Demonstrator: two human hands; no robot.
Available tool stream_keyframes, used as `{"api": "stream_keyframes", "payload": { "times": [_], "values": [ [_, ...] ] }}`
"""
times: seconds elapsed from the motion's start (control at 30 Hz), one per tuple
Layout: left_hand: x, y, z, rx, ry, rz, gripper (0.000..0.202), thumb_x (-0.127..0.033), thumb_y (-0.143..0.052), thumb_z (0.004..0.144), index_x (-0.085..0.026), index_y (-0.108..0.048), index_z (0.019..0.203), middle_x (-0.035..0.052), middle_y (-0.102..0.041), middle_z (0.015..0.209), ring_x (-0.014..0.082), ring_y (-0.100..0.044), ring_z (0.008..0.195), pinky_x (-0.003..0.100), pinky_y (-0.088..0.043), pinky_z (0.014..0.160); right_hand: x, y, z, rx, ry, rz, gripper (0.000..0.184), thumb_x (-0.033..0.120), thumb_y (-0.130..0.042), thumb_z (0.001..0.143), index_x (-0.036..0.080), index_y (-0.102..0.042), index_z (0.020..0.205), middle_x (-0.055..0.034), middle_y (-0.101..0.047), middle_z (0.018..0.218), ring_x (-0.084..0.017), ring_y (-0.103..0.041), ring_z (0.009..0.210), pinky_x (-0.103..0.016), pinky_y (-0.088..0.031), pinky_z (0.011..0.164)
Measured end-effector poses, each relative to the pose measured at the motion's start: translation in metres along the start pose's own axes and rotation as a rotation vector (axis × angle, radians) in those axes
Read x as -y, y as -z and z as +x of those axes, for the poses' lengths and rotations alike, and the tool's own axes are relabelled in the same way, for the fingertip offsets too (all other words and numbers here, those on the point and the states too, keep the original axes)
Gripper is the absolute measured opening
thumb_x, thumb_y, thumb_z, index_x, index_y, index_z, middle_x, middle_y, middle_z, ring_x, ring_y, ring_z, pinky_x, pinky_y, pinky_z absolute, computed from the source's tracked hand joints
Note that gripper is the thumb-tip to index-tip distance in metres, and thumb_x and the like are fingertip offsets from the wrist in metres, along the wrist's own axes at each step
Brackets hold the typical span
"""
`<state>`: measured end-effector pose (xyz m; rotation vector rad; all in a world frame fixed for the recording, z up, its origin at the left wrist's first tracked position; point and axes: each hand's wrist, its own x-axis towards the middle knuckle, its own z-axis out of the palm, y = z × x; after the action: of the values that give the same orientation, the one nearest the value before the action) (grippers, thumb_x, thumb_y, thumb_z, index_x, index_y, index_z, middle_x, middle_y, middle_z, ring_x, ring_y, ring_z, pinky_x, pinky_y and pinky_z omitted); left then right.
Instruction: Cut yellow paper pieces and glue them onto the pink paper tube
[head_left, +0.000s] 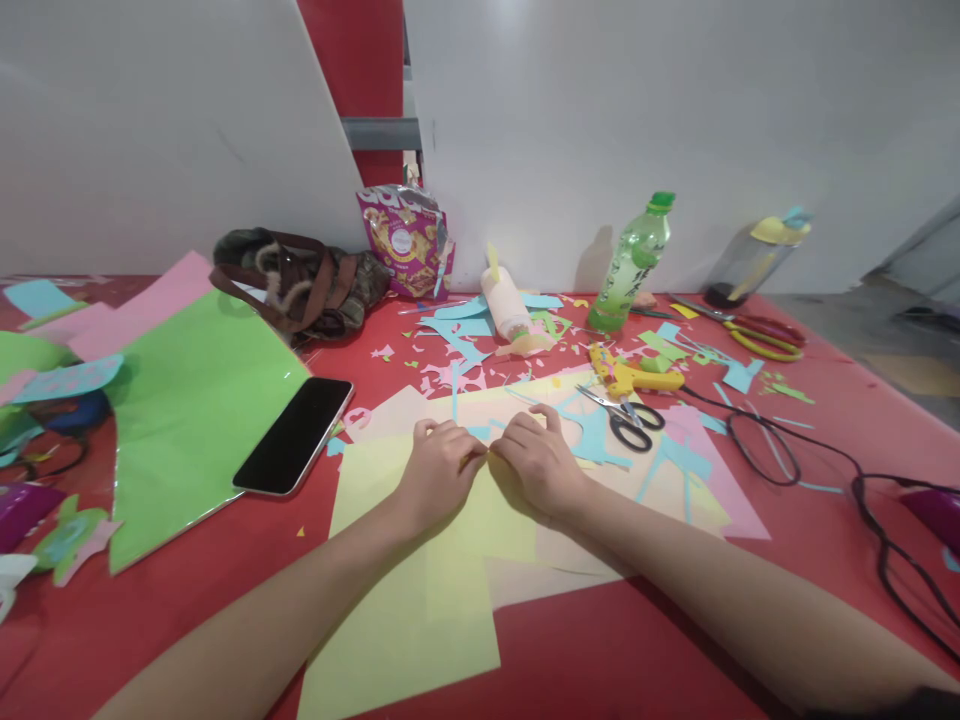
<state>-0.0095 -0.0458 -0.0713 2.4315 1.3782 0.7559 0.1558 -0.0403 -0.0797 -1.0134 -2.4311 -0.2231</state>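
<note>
Hands (441,468), two, close together over yellow paper (405,620); one phone (295,436) nearby.

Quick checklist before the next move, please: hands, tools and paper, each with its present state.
1. Both hands visible: ok; left hand and right hand close together above the yellow paper.
2. Grip between fingertips: cannot tell; too small and partly hidden.
3. Scissors set down: ok, lying beyond the right hand.
4. Paper clear of scraps: not ok; blue scraps beside the right hand.
5. Yellow glue gun cool: cannot tell.
</note>
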Motion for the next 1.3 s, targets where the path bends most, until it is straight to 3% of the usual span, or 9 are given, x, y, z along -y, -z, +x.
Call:
{"api": "stream_keyframes", "payload": {
  "times": [0.6,1.0,1.3],
  "values": [
    [0.0018,-0.0014,-0.0003,-0.028,-0.02,-0.002,0.017,-0.015,-0.05,0.077,-0.018,-0.059,0.062,-0.0017,-0.061,0.061,0.0129,-0.054,0.065,0.035,-0.03,0.074,0.0008,-0.0003,0.0006,-0.029,-0.006,0.02,0.022,0.009,-0.041,0.081,0.015,-0.055,0.064,0.0002,-0.051,0.057,-0.013,-0.042,0.067,-0.034,-0.024,0.084],
    [0.0027,-0.0031,0.0013,-0.038,0.001,-0.068,0.013,-0.007,-0.062,0.069,-0.018,-0.061,0.061,-0.0015,-0.061,0.059,0.0138,-0.054,0.064,0.033,-0.036,0.07,0.0022,-0.001,0.0005,-0.111,-0.013,0.054,0.023,0.008,-0.042,0.079,0.014,-0.052,0.059,0.0005,-0.05,0.054,-0.013,-0.042,0.064,-0.032,-0.028,0.078],
    [0.0069,-0.006,-0.0015,-0.151,-0.193,0.022,0.009,-0.019,-0.056,0.078,-0.017,-0.064,0.076,0.0022,-0.067,0.07,0.0158,-0.055,0.069,0.033,-0.039,0.07,-0.002,-0.0001,0.0007,-0.155,-0.024,0.079,0.023,0.007,-0.041,0.078,0.015,-0.053,0.061,-0.0006,-0.052,0.056,-0.013,-0.042,0.064,-0.031,-0.028,0.075]
  ]
}}
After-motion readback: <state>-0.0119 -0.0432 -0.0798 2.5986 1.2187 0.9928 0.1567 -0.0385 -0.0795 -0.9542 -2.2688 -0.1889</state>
